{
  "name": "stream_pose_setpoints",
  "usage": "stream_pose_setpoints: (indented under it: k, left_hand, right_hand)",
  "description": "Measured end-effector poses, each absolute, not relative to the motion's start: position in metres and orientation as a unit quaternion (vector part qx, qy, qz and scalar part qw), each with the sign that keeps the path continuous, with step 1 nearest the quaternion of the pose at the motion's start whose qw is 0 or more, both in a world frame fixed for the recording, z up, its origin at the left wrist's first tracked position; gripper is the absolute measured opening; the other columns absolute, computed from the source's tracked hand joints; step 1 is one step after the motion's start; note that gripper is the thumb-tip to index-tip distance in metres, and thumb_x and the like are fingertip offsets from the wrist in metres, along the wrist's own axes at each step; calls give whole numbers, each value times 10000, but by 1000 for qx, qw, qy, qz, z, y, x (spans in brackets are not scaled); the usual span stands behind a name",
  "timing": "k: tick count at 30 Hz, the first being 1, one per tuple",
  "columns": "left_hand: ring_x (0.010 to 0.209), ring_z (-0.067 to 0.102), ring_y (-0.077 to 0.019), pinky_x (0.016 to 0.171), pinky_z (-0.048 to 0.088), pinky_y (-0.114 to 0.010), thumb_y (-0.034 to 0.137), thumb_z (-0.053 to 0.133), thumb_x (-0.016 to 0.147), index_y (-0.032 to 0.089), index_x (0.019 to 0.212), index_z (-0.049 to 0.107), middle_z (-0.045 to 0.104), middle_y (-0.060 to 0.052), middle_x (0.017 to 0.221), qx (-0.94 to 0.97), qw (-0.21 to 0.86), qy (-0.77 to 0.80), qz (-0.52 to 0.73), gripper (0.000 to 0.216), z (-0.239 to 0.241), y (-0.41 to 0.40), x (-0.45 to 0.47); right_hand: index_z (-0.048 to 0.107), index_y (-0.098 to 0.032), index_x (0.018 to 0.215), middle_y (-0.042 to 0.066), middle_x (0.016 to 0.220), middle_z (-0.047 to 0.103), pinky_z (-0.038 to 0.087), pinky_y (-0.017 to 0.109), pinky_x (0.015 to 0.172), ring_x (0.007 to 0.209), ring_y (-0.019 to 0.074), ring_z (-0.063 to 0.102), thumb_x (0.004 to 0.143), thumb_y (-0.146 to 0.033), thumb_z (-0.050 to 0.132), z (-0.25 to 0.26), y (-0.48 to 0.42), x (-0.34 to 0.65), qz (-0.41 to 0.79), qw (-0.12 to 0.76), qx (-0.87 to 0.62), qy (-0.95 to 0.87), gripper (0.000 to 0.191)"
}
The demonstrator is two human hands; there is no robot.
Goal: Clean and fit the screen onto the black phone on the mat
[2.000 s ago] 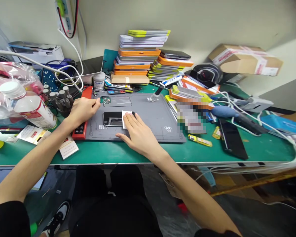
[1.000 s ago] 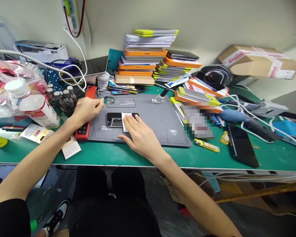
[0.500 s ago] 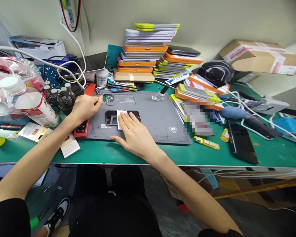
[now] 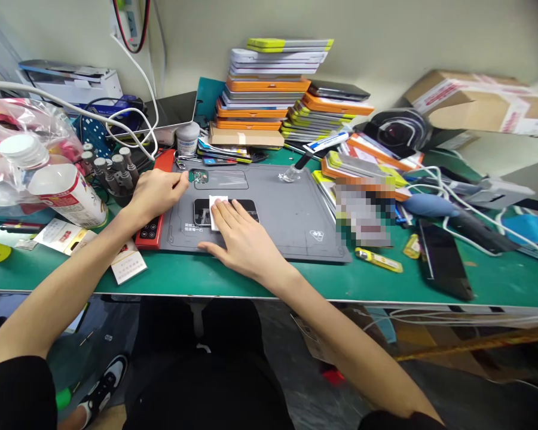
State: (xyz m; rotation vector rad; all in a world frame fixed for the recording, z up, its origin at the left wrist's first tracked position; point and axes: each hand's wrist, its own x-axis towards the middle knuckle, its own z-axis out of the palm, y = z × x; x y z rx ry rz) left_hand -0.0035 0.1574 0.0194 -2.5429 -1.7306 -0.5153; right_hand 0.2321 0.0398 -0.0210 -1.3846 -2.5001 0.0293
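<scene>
My right hand (image 4: 246, 239) lies flat with its fingers stretched out, pressing a white wipe (image 4: 215, 218) onto the dark glass of a phone-sized panel (image 4: 201, 210). The panel rests on a grey work mat (image 4: 287, 221), partly covered by the wipe and fingers. At the mat's left side my left hand (image 4: 159, 192) is closed, its fingers curled in; whatever they may hold is hidden. Just right of that hand, at the mat's upper left, is a small green circuit piece (image 4: 199, 177). Beneath the left wrist runs a red strip with buttons (image 4: 149, 234).
Stacked orange and grey boxes (image 4: 262, 86) stand behind the mat. A brush in a small glass jar (image 4: 291, 173) is at its upper right. Metal-topped tools (image 4: 116, 170) and a white bottle (image 4: 67, 197) crowd the left; a dark phone (image 4: 443, 260) lies right.
My right hand has slid the wipe slightly left across the glass. My left hand stays closed in about the same place, and the view has shifted a little.
</scene>
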Motion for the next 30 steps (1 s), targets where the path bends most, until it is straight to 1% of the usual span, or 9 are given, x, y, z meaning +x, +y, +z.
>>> stream_pose_setpoints:
  k: [5, 11, 14, 19, 22, 27, 30]
  left_hand:
    - [865, 787, -332, 848, 510, -428, 532, 342, 1147, 236, 777, 796, 806, -138, 771, -815, 13, -558, -156, 656, 20, 156, -2]
    - [890, 801, -342, 829, 493, -430, 531, 327, 1151, 225, 803, 793, 838, -161, 846, -817, 12, -556, -151, 657, 22, 156, -2]
    - [887, 802, -329, 830, 488, -424, 526, 337, 1150, 226, 799, 785, 839, -157, 851, -816, 6, -556, -156, 644, 23, 156, -3]
    - [881, 796, -328, 840, 490, -426, 527, 375, 1150, 231, 752, 751, 818, -140, 811, -810, -9, -561, -169, 623, 21, 157, -3]
    - [875, 790, -322, 842, 493, -419, 535, 370, 1152, 232, 753, 761, 817, -136, 801, -813, -5, -557, -171, 635, 20, 157, -3]
    - [889, 797, -338, 820, 479, -427, 534, 348, 1150, 226, 792, 793, 833, -151, 835, -814, 5, -559, -160, 650, 21, 157, -2]
    - [874, 796, -336, 810, 469, -432, 538, 347, 1152, 224, 806, 801, 832, -150, 835, -815, 8, -556, -164, 651, 20, 157, -2]
  right_hand:
    - [464, 102, 1732, 298, 1816, 421, 299, 597, 1479, 1740, 411, 406, 1174, -771, 405, -26, 14, 236, -1, 149, -457, -877, 1039]
    - [456, 66, 1755, 296, 1822, 409, 263, 595, 1488, 1752, 393, 387, 1170, -763, 438, -17, 51, 227, 26, 131, -476, -869, 1014]
    - [440, 103, 1745, 311, 1824, 399, 247, 571, 1494, 1753, 392, 384, 1176, -739, 449, -15, 59, 224, 26, 125, -474, -871, 1016]
    - [486, 62, 1739, 288, 1824, 412, 267, 587, 1489, 1751, 395, 386, 1157, -796, 437, -20, 31, 225, 27, 146, -453, -879, 1038]
    - [470, 78, 1741, 281, 1833, 398, 267, 577, 1490, 1752, 400, 384, 1159, -788, 444, -21, 20, 226, 21, 138, -447, -884, 1044]
    - [424, 118, 1746, 314, 1832, 376, 238, 560, 1498, 1764, 392, 359, 1176, -757, 425, -14, 48, 218, 26, 111, -465, -878, 1044]
    - [431, 101, 1751, 315, 1825, 399, 234, 570, 1496, 1756, 389, 379, 1178, -757, 405, -12, 65, 211, 27, 118, -470, -874, 1032]
